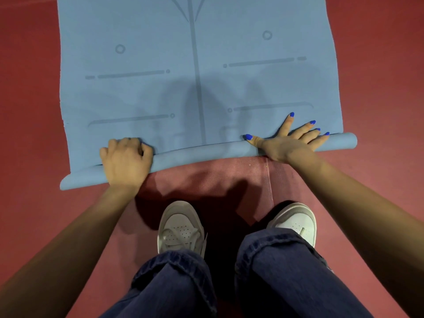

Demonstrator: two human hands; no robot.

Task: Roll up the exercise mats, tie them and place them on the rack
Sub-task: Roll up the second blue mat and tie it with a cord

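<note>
A light blue exercise mat with darker printed lines lies flat on the floor and runs out of view at the top. Its near end is rolled into a thin tube that slants from lower left to upper right. My left hand grips the roll near its left end, fingers curled over the top. On the roll's right part, my right hand presses down with fingers spread and straight, reaching onto the flat mat.
A pink-red mat lies under the blue one, on a red floor. My two grey sneakers and jeans-clad knees are just behind the roll. No rack or tie is in view.
</note>
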